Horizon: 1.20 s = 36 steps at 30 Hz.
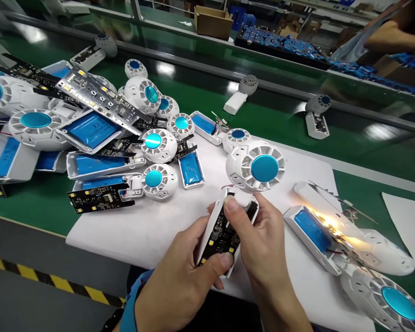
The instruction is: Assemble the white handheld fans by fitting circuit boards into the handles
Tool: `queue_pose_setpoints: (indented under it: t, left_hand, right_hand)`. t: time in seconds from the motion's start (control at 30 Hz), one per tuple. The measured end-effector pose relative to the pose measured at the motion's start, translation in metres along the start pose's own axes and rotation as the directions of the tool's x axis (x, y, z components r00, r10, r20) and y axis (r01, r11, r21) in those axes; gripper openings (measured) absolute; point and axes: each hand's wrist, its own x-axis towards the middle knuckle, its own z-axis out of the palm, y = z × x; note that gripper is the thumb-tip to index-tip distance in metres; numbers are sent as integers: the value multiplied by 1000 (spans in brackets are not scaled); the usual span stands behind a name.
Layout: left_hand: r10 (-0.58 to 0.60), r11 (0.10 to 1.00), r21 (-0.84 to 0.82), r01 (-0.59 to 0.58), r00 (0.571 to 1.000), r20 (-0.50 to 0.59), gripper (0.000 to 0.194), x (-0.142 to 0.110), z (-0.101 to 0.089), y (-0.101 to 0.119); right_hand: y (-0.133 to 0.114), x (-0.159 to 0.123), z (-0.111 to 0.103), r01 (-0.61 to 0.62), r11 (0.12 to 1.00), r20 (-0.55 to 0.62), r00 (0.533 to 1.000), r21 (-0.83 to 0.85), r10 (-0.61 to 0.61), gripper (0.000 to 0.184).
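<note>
Both of my hands grip a white handheld fan whose round, vented head with a blue disc points away from me. A black circuit board with yellow LEDs lies in its open handle. My left hand wraps the handle's lower left side, its thumb on the board's lower end. From the right, my right hand holds the handle, thumb pressing the board near the neck. Right of my hands lie more open fans, one showing a blue battery and another with lit LEDs.
A pile of open fans with loose boards and blue batteries covers the left side. White paper lies under the work. Several fans stand on the green conveyor beyond. Across it are a cardboard box, blue parts and another person's arm.
</note>
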Motion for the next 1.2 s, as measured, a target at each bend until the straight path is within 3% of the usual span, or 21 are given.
queue_pose_setpoints:
  t: [0.13, 0.23, 0.37, 0.43, 0.53, 0.67, 0.8, 0.93, 1.07, 1.2]
  left_hand:
    - [-20, 999, 32, 21, 999, -35, 51, 0, 1, 2]
    - [-12, 1000, -1, 12, 1000, 17, 52, -1, -1, 5]
    - [55, 998, -37, -54, 998, 38, 45, -2, -4, 6]
    - [90, 995, -31, -90, 996, -17, 45, -1, -5, 8]
    - [170, 985, 35, -167, 975, -143, 38, 2, -7, 11]
    - [338, 934, 224, -279, 895, -292, 33, 4, -8, 11]
    - [431, 891, 294, -347, 851, -301, 27, 1, -8, 9]
    - [452, 876, 332, -349, 834, -316, 24, 3, -8, 10]
    - [378, 918, 258, -303, 866, -327, 25, 6, -7, 11]
    - [244, 970, 64, -236, 918, -314, 30, 5, -7, 11]
  right_hand:
    - [0, 3, -2, -91, 996, 33, 995, 22, 90, 30]
    - [4, 6, -4, -182, 981, 70, 982, 67, 177, 42]
    - [6, 2, -6, -184, 981, 185, 968, 58, 170, 45]
    - [4, -2, -7, -154, 988, 282, 947, -14, 152, 44]
    - [1, -8, -6, 2, 990, 372, 927, -142, 52, 43]
    - [2, -14, -2, 100, 979, 454, 891, -180, -8, 38]
    - [11, -19, 5, 130, 976, 434, 900, -176, -42, 35]
    - [19, -23, 9, 141, 971, 369, 928, -191, -62, 37]
    - [21, -26, 5, -26, 973, 336, 936, -229, 105, 47]
    - [16, -35, -6, -336, 924, 431, 818, -180, 381, 78]
